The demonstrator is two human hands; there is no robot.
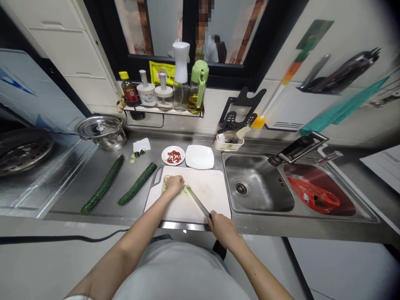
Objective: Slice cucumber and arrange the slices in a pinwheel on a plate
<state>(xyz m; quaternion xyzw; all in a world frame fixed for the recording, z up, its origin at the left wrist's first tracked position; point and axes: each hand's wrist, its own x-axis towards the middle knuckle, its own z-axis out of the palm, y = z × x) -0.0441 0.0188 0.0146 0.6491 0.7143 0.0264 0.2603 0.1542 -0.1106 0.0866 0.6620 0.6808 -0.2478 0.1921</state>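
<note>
My left hand point(174, 186) is over the left part of the white cutting board point(200, 208), its fingers curled down on thin cucumber slices point(163, 188). The fingertips are partly hidden. My right hand point(222, 228) grips the dark handle of a kitchen knife point(200, 203), whose blade points up and left across the board. At the blade's tip lies one pale round cucumber slice point(186, 189). Left of the board, two whole dark green cucumbers, a longer one point(103, 184) and a shorter one point(137, 183), lie on the steel counter.
Behind the board are a small plate of red bits point(173, 156) and a white square dish point(200, 157). Cucumber ends point(136, 154) lie by a white paper point(141, 144). A steel pot point(103, 131) is at left, a sink point(259, 183) at right, a condiment rack point(164, 111) above.
</note>
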